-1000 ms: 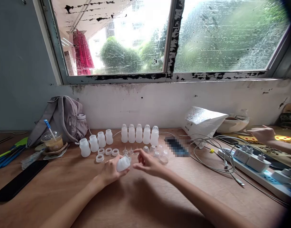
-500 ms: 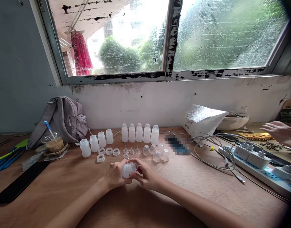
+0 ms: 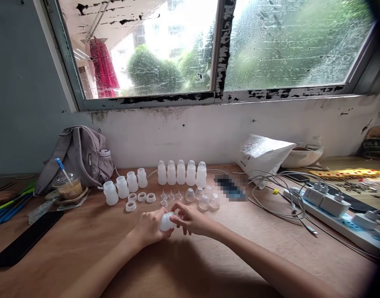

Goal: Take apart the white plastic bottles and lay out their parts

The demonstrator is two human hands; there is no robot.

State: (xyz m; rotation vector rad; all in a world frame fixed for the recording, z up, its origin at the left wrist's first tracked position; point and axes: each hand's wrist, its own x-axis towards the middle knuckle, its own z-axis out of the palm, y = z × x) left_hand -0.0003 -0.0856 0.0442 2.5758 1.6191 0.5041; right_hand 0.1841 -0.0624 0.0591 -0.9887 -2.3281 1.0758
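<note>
My left hand point(image 3: 151, 227) is wrapped round a small frosted bottle point(image 3: 166, 222), tilted with its neck to the right. The fingers of my right hand point(image 3: 190, 219) are bent at the bottle's neck; what they pinch there is too small to make out. Beyond my hands lie several white rings point(image 3: 131, 205), several clear nipples point(image 3: 171, 196) and several clear domed caps point(image 3: 190, 195). Open frosted bottles point(image 3: 111, 193) stand behind the rings at the left. A row of capped bottles point(image 3: 181, 172) stands upright farther back.
At the left are a grey backpack point(image 3: 81, 157), a drink cup point(image 3: 67, 186) and a black flat object point(image 3: 27, 239). Coiled cables point(image 3: 270, 207), a power strip point(image 3: 333, 219) and a silvery white bag point(image 3: 264, 155) occupy the right. Part of another person's hand point(image 3: 3, 196) shows at the left edge.
My right hand has shifted its grip at the bottle's neck, its fingers now higher and more bent. The other person's hand at the right has left view; a hand now shows at the left edge.
</note>
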